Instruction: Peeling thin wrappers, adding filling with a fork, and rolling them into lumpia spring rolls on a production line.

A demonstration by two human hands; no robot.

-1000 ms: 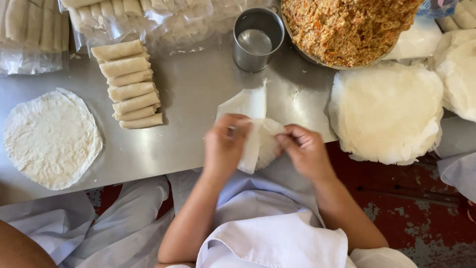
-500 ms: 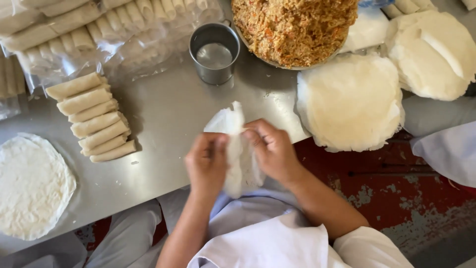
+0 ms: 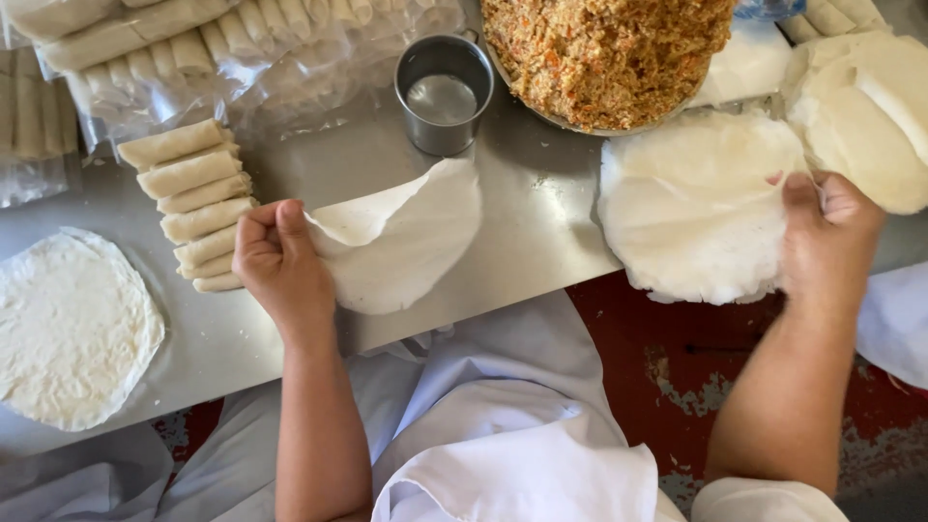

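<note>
My left hand (image 3: 280, 266) has its grip clamped on the edge of a thin round wrapper (image 3: 401, 242), thumb over fingers, the sheet partly lifted and draped on the steel bench (image 3: 541, 217). My right hand (image 3: 822, 237) pinches the rim of the wrapper stack (image 3: 691, 208), fingers closed on the top sheet. Just left of my left hand lies a row of finished rolls (image 3: 188, 198). Beyond the wrapper stand a metal cup (image 3: 443, 92) and a bowl of filling (image 3: 604, 53).
</note>
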